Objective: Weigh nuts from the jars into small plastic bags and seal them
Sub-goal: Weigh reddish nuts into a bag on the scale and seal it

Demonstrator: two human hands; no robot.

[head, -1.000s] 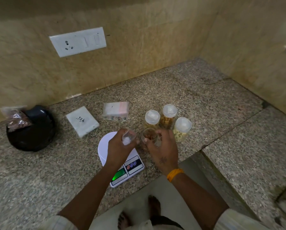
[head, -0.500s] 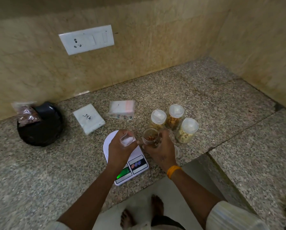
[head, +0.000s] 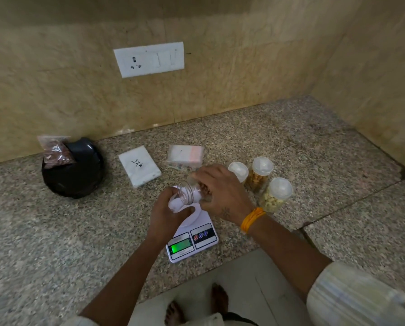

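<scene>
My right hand (head: 222, 191) grips an open clear jar (head: 190, 190) and tips it to the left, mouth toward a small plastic bag (head: 176, 204) that my left hand (head: 167, 215) holds over the white digital scale (head: 196, 236). The scale's display glows green. Three lidded jars stand just right of my hands: one with a white lid (head: 238, 171), one with tan nuts (head: 259, 172) and one with cashews (head: 275, 195). A filled bag of brown nuts (head: 55, 152) leans on a black bowl (head: 73, 175) at the left.
A white packet marked 4x6 (head: 139, 165) and a stack of clear zip bags (head: 186, 155) lie behind the scale. Tiled walls with a white socket plate (head: 149, 58) close the back and right. The granite counter's front edge runs below the scale; bare feet show beneath.
My right hand has lifted the open jar from upright and tipped it leftward over the bag in my left hand. The camera view has shifted, so things sit further right.
</scene>
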